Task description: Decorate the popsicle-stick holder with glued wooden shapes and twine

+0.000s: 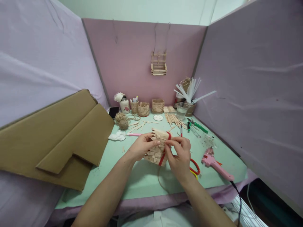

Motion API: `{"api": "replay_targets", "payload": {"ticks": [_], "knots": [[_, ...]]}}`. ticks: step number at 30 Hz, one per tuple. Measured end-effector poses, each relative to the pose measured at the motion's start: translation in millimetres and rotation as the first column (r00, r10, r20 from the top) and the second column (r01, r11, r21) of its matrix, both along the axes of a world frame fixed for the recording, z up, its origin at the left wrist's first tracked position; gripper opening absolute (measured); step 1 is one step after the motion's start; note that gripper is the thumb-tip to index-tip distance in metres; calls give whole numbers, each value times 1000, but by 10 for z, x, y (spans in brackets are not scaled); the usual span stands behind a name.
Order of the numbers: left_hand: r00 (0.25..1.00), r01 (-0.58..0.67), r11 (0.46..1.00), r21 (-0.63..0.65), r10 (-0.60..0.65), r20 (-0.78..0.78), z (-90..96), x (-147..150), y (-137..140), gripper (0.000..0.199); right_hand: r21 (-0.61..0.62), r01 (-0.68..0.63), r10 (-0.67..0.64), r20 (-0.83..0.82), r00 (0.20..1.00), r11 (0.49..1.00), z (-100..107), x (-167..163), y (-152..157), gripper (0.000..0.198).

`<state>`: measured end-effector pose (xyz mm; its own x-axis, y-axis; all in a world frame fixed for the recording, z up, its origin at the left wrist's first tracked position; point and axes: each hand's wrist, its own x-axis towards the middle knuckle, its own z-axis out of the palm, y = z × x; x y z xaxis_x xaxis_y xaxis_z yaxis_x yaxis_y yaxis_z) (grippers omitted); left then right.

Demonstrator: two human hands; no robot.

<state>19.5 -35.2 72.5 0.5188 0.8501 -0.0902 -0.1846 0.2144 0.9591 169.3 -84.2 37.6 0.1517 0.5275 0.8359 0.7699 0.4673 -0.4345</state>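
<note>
Over the front of the table, my left hand [143, 145] grips the left side of a small craft-stick holder [154, 157], thumb on its face. The holder is tilted and covered with small wooden pieces, some petal-shaped, and a red band [162, 157] runs along its right part. My right hand [178, 154] has its thumb and forefinger pinched together against the holder beside the band; what they pinch is too small to make out. A thin strand of twine [161, 181] hangs below the holder. Red-handled scissors [195, 166] lie partly hidden behind my right wrist.
On the right lie a pink glue gun [219, 167] with a cord and green-handled pliers [200, 126]. Craft sticks [174, 120], a twine ball [121, 121], decorated holders [157, 106] and a plastic cup [181, 111] stand behind. Folded cardboard [59, 135] leans at left.
</note>
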Motion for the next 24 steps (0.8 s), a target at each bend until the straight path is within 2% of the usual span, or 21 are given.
{"api": "replay_targets", "payload": {"ticks": [8, 14, 24], "knots": [[1000, 5, 1000, 19, -6, 15, -32, 11, 4, 34, -53, 34, -34, 9, 999, 998, -13, -50, 7, 6], [996, -74, 996, 58, 77, -46, -134, 37, 47, 28, -75, 28, -26, 34, 999, 997, -34, -36, -1, 5], [994, -102, 994, 48, 104, -37, -152, 33, 75, 22, -28, 24, -21, 87, 996, 999, -61, 29, -17, 4]]}}
